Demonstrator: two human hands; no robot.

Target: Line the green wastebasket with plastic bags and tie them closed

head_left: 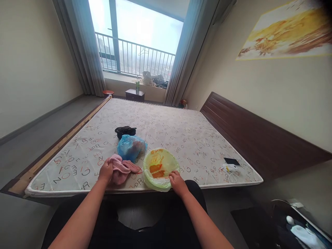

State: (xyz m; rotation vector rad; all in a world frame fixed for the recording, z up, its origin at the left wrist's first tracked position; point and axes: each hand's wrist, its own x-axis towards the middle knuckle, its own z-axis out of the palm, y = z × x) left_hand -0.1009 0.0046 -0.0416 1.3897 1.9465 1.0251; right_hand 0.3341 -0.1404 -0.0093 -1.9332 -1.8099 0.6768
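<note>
My left hand (105, 172) is closed on a pink cloth (119, 168) at the front edge of the mattress (166, 128). To its right stands a round bin (149, 180) lined with a pale yellow-green bag, with something orange showing inside. The fingers of my right hand (177, 181) are curled over the near right rim of this lined bin. Just beyond the cloth sits a blue plastic bag (131, 147) with something inside that I cannot make out. Behind it lies a crumpled black plastic bag (125, 131).
A dark phone (232, 161) and a white charger with cable (230, 168) lie on the mattress at right. The wooden headboard (254, 128) runs along the right wall. A bare bed rail (70, 128) borders the left. Beyond the bed, a small nightstand (135, 95) holds a green glass (137, 86).
</note>
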